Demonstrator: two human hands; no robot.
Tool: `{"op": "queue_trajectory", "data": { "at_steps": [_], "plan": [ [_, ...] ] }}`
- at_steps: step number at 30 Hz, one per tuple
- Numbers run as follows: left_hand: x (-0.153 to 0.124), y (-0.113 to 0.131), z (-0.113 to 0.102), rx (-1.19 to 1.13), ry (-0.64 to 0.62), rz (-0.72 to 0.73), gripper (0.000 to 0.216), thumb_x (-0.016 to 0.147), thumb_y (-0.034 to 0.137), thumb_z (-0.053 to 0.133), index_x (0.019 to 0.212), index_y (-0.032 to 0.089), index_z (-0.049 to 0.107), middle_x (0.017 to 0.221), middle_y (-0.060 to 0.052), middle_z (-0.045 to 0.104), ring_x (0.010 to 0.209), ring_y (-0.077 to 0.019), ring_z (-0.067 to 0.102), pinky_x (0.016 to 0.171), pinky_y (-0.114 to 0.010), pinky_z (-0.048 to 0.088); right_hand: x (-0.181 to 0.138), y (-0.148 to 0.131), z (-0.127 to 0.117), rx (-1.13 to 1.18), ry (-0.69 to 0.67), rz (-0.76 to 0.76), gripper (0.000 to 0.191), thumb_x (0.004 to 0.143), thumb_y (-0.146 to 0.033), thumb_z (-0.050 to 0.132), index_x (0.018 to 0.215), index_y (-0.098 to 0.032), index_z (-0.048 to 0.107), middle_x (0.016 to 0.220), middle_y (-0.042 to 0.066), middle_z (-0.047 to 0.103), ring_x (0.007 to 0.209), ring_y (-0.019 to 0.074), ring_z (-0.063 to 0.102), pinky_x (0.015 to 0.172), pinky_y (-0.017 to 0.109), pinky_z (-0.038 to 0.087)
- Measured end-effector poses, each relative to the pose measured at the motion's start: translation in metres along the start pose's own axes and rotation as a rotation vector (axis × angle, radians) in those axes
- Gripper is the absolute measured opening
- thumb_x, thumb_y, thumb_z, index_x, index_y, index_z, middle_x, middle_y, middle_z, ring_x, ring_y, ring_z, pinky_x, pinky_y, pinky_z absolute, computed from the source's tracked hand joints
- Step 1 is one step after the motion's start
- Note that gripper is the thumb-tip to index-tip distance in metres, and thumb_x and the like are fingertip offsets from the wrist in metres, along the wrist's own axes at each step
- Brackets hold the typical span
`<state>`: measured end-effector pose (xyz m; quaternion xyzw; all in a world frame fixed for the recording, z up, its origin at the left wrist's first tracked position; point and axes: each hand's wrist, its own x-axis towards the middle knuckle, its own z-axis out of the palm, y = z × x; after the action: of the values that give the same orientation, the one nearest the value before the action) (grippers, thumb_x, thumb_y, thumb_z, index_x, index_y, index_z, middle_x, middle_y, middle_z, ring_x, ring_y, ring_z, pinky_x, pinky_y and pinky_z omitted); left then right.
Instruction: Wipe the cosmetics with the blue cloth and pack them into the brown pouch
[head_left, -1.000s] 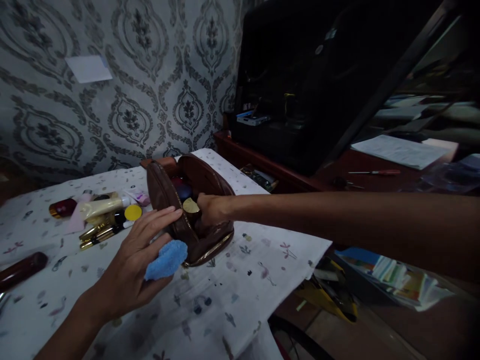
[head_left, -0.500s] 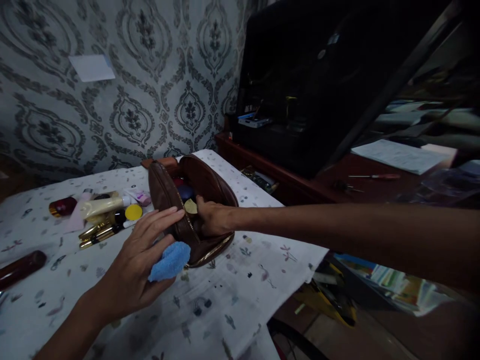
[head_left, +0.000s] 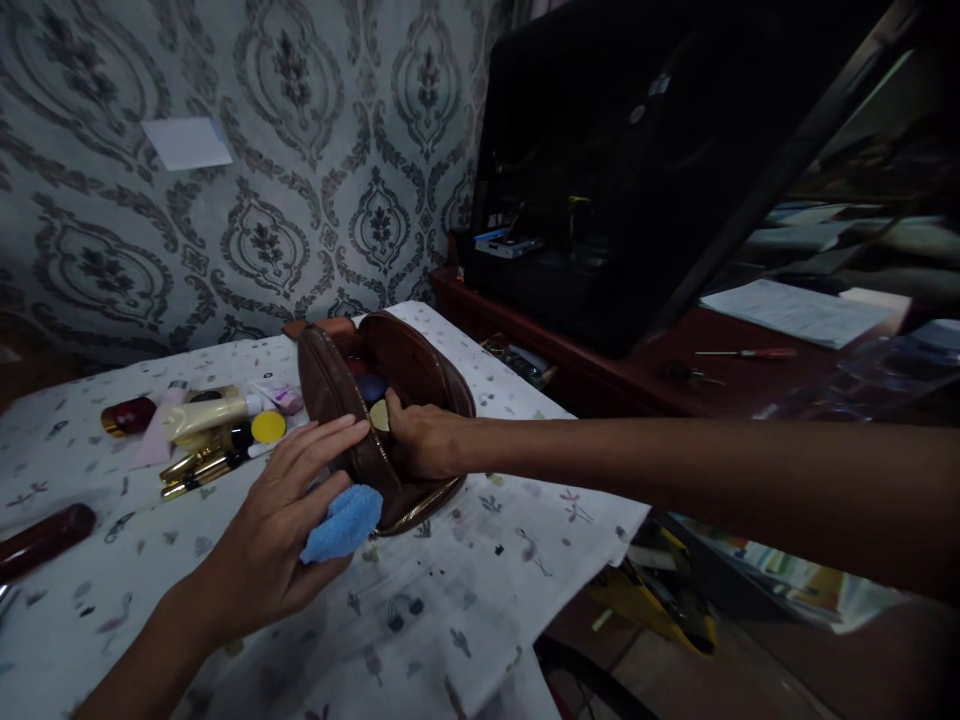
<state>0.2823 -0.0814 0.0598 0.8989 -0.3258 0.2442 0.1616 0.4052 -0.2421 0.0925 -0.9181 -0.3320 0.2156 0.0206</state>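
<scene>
A brown zipped pouch (head_left: 420,375) stands open on a table under a white patterned cloth (head_left: 450,590). My left hand (head_left: 281,535) presses its fingertips on the pouch's near wall and pins a blue fluffy cloth (head_left: 343,522) under the thumb. My right hand (head_left: 420,440) reaches into the pouch's mouth, with the fingers curled inside by a small gold round item (head_left: 379,414). Dark blue and red items sit deeper in the pouch.
Several cosmetics lie left of the pouch: a cream tube (head_left: 206,413), a yellow round lid (head_left: 268,427), gold pencils (head_left: 196,468), a red jar (head_left: 127,415). A dark red case (head_left: 45,540) lies far left. A wooden desk (head_left: 600,370) with papers and a black screen stands right.
My right hand has pushed a little deeper into the pouch. My left hand and the blue cloth have hardly moved.
</scene>
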Motion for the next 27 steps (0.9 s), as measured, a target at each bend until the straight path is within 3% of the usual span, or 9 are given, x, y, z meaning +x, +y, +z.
{"op": "queue_trajectory", "data": {
  "at_steps": [16, 22, 27],
  "plan": [
    [0.0, 0.0, 0.001, 0.008, -0.005, -0.006, 0.025, 0.087, 0.013, 0.056, 0.112, 0.017, 0.055, 0.151, -0.018, 0.042, 0.142, -0.0349, 0.036, 0.113, -0.056, 0.035, 0.007, 0.012, 0.002, 0.066, 0.038, -0.02, 0.103, 0.069, -0.034, 0.078, 0.151, -0.01, 0.02, 0.135, 0.027, 0.058, 0.124, 0.0364, 0.059, 0.096, 0.042, 0.052],
    [0.0, 0.0, 0.001, 0.033, -0.011, 0.002, 0.025, 0.088, 0.014, 0.056, 0.112, 0.018, 0.053, 0.15, -0.018, 0.042, 0.142, -0.0347, 0.036, 0.112, -0.058, 0.035, 0.008, 0.014, 0.006, 0.081, 0.05, -0.051, 0.105, 0.068, -0.036, 0.077, 0.152, -0.013, 0.018, 0.134, 0.024, 0.06, 0.123, 0.035, 0.06, 0.095, 0.04, 0.052],
    [0.0, -0.001, 0.001, 0.029, -0.007, 0.007, 0.024, 0.088, 0.015, 0.056, 0.112, 0.018, 0.053, 0.151, -0.019, 0.041, 0.141, -0.0355, 0.038, 0.111, -0.058, 0.036, 0.005, 0.01, 0.001, 0.139, 0.061, 0.007, 0.095, 0.079, -0.039, 0.071, 0.151, -0.007, 0.018, 0.138, 0.029, 0.054, 0.128, 0.0373, 0.056, 0.1, 0.043, 0.049]
  ]
}}
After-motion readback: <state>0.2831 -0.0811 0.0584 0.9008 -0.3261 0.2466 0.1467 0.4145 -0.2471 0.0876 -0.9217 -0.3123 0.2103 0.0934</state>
